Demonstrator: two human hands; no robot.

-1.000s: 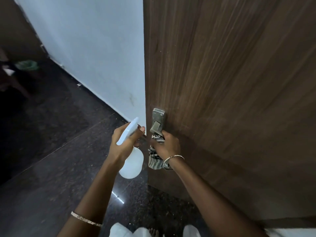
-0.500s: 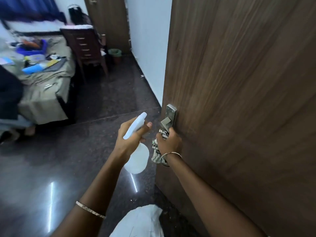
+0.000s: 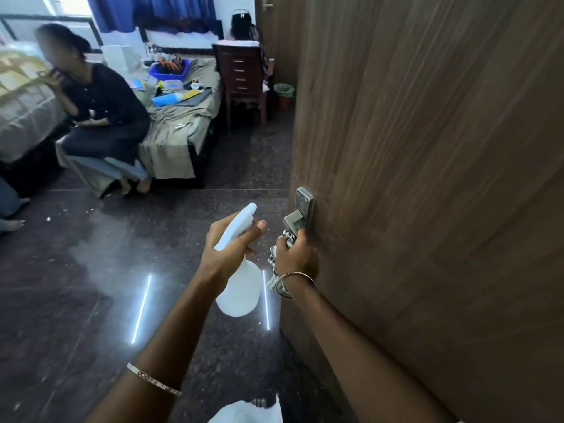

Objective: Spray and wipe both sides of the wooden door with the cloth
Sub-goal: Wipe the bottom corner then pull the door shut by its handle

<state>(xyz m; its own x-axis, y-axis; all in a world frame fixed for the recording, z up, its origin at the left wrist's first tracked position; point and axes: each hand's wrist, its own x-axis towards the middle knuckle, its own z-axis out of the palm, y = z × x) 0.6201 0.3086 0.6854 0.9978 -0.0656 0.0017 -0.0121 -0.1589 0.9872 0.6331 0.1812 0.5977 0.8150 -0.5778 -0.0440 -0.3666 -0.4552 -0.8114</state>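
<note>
Fingers [image 3: 241, 239] of L hand [image 3: 225, 254] curl round the spray bottle [image 3: 241, 288], index fwd by the nozzle, prob. ready to squirt. R hand [image 3: 297, 254] bunches the cloth [image 3: 274, 267] against the handle [image 3: 294, 222], likely to swing the door [image 3: 427, 178] w/o dropping it. Door: dark wood grain, upright at right, open; bed [image 3: 171, 132] beyond.

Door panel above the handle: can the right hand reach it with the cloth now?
Likely yes: the right hand grips the cloth at the handle, against the door, with nothing between.
</note>
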